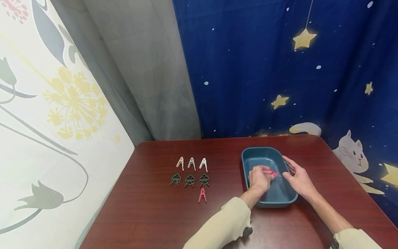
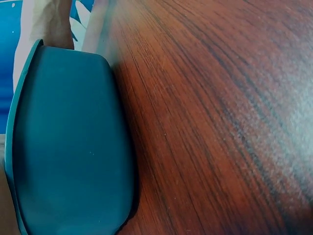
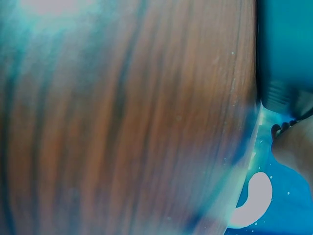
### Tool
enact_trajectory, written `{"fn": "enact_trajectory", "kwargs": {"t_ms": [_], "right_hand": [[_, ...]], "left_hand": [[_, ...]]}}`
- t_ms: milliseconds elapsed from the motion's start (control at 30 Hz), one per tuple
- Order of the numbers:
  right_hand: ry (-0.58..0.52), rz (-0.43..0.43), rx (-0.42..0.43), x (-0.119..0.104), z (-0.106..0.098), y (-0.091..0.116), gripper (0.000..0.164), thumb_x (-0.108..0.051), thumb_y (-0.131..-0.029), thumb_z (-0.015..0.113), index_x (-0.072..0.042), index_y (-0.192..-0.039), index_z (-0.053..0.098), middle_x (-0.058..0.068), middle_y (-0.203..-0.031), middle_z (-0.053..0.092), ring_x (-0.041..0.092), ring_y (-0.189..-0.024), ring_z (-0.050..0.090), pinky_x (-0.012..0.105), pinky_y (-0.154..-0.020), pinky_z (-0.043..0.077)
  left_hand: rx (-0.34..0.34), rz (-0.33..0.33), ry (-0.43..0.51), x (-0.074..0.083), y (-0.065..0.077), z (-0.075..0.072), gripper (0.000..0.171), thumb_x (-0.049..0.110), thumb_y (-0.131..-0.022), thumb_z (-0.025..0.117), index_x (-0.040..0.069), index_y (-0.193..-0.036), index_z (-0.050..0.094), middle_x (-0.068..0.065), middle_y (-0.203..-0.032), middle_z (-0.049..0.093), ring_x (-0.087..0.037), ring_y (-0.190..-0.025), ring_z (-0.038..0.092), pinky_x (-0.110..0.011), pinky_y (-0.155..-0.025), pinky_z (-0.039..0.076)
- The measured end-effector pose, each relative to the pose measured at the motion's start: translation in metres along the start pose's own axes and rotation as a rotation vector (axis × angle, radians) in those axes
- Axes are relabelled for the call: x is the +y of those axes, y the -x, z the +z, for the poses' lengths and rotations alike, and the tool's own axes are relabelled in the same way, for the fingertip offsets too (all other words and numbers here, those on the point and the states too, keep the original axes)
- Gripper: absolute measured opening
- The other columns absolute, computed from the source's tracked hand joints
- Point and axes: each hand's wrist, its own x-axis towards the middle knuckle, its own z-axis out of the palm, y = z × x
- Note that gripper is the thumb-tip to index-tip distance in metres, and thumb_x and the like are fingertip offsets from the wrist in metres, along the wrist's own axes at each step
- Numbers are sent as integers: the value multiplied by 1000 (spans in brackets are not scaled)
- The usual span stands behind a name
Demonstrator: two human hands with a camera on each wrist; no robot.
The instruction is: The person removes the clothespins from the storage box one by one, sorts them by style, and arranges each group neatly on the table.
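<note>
A blue plastic basin (image 1: 269, 204) stands on the right half of the table. Reaching over its near left side, my left hand (image 1: 259, 178) is low inside and pinches a red clothespin (image 1: 273, 173), partly hidden by the fingers. My right hand (image 1: 300, 180) holds the basin's right rim, thumb at the inner edge and fingers along the outside. In the left wrist view the basin's outer wall (image 2: 73, 142) fills the left side. The right wrist view catches only part of the right hand (image 3: 296, 142) beside the basin.
Left of the basin lie three white clothespins (image 1: 191, 164) in a row, three dark green clips (image 1: 190, 180) in a row below, and a single red clothespin (image 1: 202, 195) under those. The dark red wooden table (image 1: 149, 214) ends at curtains behind.
</note>
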Motion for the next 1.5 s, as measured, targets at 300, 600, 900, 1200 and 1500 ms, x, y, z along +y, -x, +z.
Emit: {"fn": "enact_trajectory", "kwargs": {"t_ms": [300,600,900,1200,1500], "right_hand": [[0,29,-24,-3,1,0,66,2,-103,59,3,-164,32,38,-158,40,57,-142,43,58,-103,40],[16,8,-10,-3,0,-1,66,4,-102,61,4,-162,34,38,-158,40,58,-141,43,51,-103,41],[21,8,-13,-2,0,-1,66,1,-103,61,3,-162,34,37,-158,41,57,-142,44,27,-103,43],[22,21,-23,-3,0,-2,66,1,-103,61,2,-163,33,36,-160,39,57,-143,42,47,-103,42],[25,41,-39,-3,0,0,68,2,-103,61,1,-165,31,39,-159,38,60,-140,43,60,-105,40]], "left_hand": [[43,38,55,0,0,-2,18,16,-81,95,17,-94,82,17,-73,74,0,-77,67,-30,-75,51],[103,70,106,-1,-3,-1,16,29,-79,96,29,-87,82,25,-71,70,3,-74,59,-27,-70,44],[68,109,178,2,-1,-5,15,23,-85,93,26,-97,85,20,-83,76,6,-78,66,-23,-72,50],[52,151,256,4,-3,-5,19,13,-87,90,18,-105,86,14,-92,80,7,-84,71,-19,-74,56],[36,202,269,3,-2,-7,19,15,-91,86,22,-109,86,16,-96,80,8,-90,71,-17,-75,55]]}}
